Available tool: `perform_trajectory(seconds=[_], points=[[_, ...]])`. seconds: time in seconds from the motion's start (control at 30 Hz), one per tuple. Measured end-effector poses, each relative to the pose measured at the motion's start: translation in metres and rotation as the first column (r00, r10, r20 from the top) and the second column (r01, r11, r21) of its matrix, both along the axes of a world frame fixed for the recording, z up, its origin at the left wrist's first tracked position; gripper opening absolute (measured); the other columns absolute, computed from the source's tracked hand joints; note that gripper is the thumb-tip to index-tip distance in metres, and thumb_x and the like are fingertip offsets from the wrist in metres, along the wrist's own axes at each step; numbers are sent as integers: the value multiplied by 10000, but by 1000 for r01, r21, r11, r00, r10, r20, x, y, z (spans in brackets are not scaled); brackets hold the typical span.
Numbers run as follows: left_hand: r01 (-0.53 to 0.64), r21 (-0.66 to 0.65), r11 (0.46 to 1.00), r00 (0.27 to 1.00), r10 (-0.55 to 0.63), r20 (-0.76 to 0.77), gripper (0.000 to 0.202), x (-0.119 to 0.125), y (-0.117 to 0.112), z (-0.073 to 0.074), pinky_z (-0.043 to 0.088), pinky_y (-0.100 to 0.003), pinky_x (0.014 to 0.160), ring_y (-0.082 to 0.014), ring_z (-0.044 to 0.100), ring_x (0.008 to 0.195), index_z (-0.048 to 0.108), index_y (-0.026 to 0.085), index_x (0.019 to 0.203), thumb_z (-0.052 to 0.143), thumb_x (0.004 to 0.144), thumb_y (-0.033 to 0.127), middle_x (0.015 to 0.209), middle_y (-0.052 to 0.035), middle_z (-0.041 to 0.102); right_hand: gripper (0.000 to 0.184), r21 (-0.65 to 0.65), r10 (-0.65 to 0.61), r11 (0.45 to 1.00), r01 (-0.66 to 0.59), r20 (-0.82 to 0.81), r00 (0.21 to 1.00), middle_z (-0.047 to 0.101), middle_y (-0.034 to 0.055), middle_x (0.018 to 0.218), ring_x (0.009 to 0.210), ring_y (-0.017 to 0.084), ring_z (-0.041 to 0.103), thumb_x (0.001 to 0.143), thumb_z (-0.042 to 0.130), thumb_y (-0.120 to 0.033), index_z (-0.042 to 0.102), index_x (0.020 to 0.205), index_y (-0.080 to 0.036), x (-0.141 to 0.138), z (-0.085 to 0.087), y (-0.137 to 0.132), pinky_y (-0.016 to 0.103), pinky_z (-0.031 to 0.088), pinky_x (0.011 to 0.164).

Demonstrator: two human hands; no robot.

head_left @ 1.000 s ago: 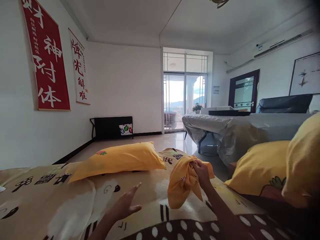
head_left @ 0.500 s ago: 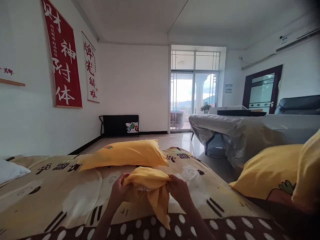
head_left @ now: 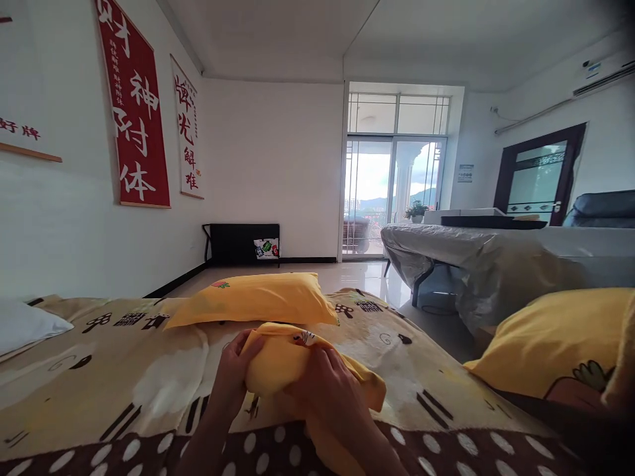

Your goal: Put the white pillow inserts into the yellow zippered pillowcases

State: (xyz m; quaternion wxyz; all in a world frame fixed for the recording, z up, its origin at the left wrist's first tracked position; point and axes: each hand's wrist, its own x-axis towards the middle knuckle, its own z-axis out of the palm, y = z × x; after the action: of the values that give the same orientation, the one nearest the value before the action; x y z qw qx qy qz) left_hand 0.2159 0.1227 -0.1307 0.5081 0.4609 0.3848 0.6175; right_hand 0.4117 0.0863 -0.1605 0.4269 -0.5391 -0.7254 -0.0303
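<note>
A crumpled yellow pillowcase (head_left: pixel 278 360) with a small dark print is bunched between my hands, above the bed cover. My left hand (head_left: pixel 237 363) grips its left side, thumb on top of the fabric. On the right, my right hand (head_left: pixel 330 380) is closed on the cloth near its middle, its fingertips partly hidden in the folds. A loose part of the cloth hangs down below my right wrist. Just beyond my hands lies a plump yellow pillow (head_left: pixel 262 297) with a carrot print.
The patterned blanket (head_left: pixel 163 383) with a brown dotted border spreads beneath. A white pillow (head_left: pixel 30 324) lies at the left edge, and another yellow pillow (head_left: pixel 560 337) rests at the right. A plastic-covered table (head_left: pixel 446 244) and a folded black frame (head_left: pixel 233 244) stand farther back.
My right hand has moved inward from the cloth's right edge toward its middle. The fabric is bunched differently, with one end now out to the right. The view has shifted slightly.
</note>
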Motion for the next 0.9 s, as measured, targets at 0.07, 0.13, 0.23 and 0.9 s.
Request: perform_trajectory(seconds=[0.07, 0.13, 0.23, 0.9], points=[[20, 35, 999, 999, -21, 29, 515, 1, -8, 6, 506, -255, 617, -224, 637, 844, 577, 183, 1006, 733, 590, 444, 1019, -59, 658, 590, 19, -53, 998, 52, 12, 999, 585, 91, 1193, 1091, 292, 542, 677, 635, -291, 509, 1252, -249, 1, -9, 12, 376, 419, 894], [16, 81, 997, 1000, -18, 23, 462, 0, -13, 10, 497, -234, 617, -200, 621, 847, 568, 188, 963, 728, 603, 428, 987, -36, 648, 486, -69, -83, 994, 88, 69, 994, 621, 112, 1134, 1073, 303, 552, 665, 595, -225, 586, 1151, -210, 9, -16, 23, 390, 411, 899], [-65, 151, 986, 995, 75, -63, 391, -5, -11, 10, 478, -215, 611, -166, 597, 795, 551, 187, 861, 715, 611, 439, 892, -9, 633, 187, -294, -82, 949, 118, 134, 988, 689, 115, 891, 892, 292, 620, 713, 515, -209, 656, 834, -185, 24, -20, 32, 365, 436, 761], [-679, 410, 608, 523, 794, -311, 292, -31, -42, 30, 403, -229, 545, -138, 545, 636, 562, 214, 875, 544, 770, 485, 726, 14, 603, 354, -308, 124, 908, -282, -446, 886, 617, -19, 687, 606, 143, 515, 670, 601, -399, 657, 959, -202, 59, 64, -53, 229, 385, 534]])
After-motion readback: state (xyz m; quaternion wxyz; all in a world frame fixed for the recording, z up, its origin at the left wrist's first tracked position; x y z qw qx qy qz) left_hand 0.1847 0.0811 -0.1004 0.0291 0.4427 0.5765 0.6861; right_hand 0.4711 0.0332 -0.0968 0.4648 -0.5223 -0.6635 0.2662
